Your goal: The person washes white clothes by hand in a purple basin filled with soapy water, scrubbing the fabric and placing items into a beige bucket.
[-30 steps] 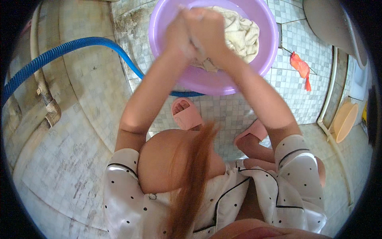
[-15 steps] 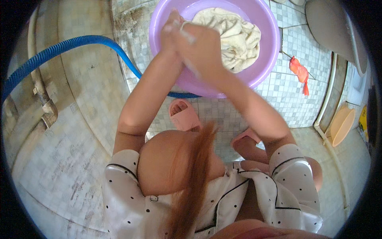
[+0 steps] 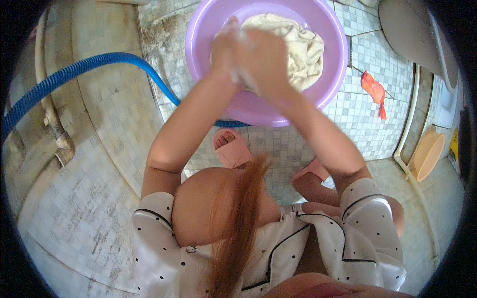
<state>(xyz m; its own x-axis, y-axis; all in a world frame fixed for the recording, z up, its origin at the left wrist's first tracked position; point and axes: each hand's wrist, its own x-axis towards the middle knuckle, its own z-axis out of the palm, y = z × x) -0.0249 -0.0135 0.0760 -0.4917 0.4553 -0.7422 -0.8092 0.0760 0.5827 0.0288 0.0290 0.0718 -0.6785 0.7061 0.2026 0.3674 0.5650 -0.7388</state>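
Observation:
A bunched cream cloth (image 3: 303, 54) lies wet and creased in a round purple basin (image 3: 334, 74). Above its left part my two hands are pressed together, blurred by motion. My left hand (image 3: 224, 54) is closed, its thumb pointing up and away from me. Knuckles up, my right hand (image 3: 266, 57) is closed too and leans against the left. Cloth reaches in under both hands, and white suds show on the skin where they meet. The fingertips are hidden, so how much cloth each hand grips cannot be seen.
A blue corrugated hose (image 3: 99, 59) arches in from the left and passes under the basin. An orange-red mesh bag (image 3: 372, 89) lies on the tiled floor at right. Farther right are a light-orange basin (image 3: 428, 156) and a pale pipe (image 3: 408, 124). My pink slippers (image 3: 233, 149) stand near the basin.
My joined hands have shifted slightly right and nearer to me, over the cloth. The white fold seen between them before is now mostly covered. The cloth heap stays about where it was.

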